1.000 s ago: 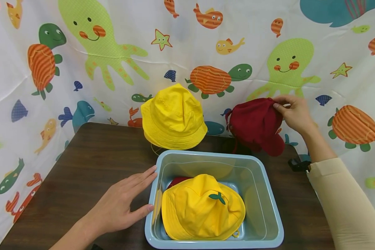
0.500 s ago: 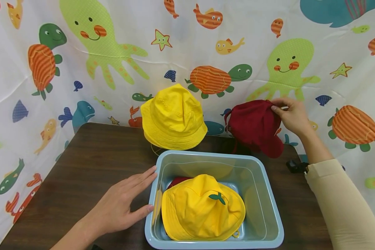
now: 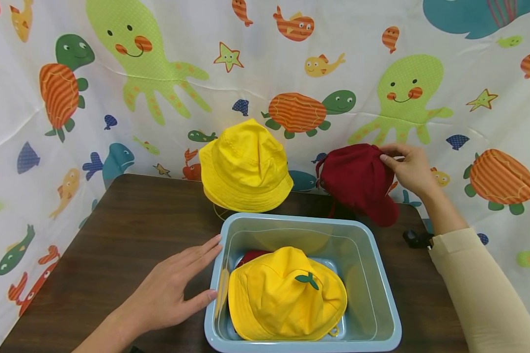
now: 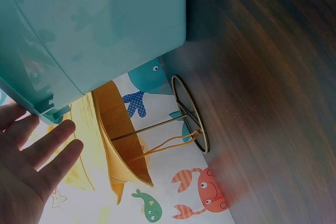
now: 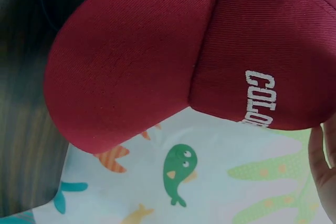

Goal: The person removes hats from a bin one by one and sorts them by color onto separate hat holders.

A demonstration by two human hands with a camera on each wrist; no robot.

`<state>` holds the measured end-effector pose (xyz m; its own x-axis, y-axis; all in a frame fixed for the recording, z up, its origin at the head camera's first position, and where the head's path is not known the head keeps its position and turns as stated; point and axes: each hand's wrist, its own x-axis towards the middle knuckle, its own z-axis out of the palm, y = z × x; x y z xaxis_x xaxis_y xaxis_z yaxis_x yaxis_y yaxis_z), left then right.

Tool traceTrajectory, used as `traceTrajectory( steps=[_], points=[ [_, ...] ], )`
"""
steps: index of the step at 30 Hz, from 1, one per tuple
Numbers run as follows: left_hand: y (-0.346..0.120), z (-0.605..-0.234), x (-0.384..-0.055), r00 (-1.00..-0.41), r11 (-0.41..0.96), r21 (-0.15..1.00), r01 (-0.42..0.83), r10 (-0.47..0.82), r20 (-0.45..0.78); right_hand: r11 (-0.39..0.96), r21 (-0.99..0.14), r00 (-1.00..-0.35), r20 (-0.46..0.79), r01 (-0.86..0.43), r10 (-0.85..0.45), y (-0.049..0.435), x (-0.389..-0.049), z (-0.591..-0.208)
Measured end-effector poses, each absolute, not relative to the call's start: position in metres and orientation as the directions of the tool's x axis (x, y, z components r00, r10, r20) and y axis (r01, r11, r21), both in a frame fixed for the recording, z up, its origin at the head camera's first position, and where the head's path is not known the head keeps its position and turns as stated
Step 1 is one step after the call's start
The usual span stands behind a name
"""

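A dark red baseball cap (image 3: 357,179) hangs at the back right, brim tilted down to the right. My right hand (image 3: 412,169) pinches the crown near its top. White lettering shows on the cap's front (image 5: 262,98) in the right wrist view. The straight fingers of my left hand (image 3: 174,284) touch the left rim of a blue plastic tub (image 3: 382,274). Inside lies a yellow brimmed hat (image 3: 287,294) with a green leaf patch. A bit of dark red fabric (image 3: 251,256) peeks out beneath it.
A yellow bucket hat (image 3: 247,169) sits on a wire stand (image 4: 191,114) behind the tub, its round base on the dark wooden table (image 3: 150,215). Part of a dark ring (image 5: 44,3) shows below the cap. A sea-animal curtain (image 3: 265,59) hangs behind the table.
My right hand has lowered the red cap a little and moved it slightly left. The left hand, the tub and both yellow hats stay put.
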<state>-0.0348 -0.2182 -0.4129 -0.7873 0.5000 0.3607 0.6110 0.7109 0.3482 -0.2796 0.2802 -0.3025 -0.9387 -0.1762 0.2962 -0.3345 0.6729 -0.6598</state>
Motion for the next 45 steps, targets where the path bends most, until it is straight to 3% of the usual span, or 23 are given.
traceTrajectory(
  steps=[15, 32, 45],
  points=[
    [-0.218, -0.413, -0.034, -0.794, 0.714, 0.355, 0.603, 0.496, 0.351, 0.691, -0.655, -0.952, 0.228, -0.307, -0.206, 0.282, -0.276, -0.307],
    [-0.217, -0.416, -0.035, -0.79, 0.707, 0.36, 0.609, 0.502, 0.353, 0.715, -0.65, -0.965, 0.21, -0.256, -0.155, 0.283, -0.263, -0.293],
    [-0.218, -0.413, -0.035, -0.775, 0.703, 0.341, 0.624, 0.501, 0.385, 0.713, -0.621, -0.943, 0.269, -0.326, -0.197, 0.278, -0.251, -0.284]
  ],
)
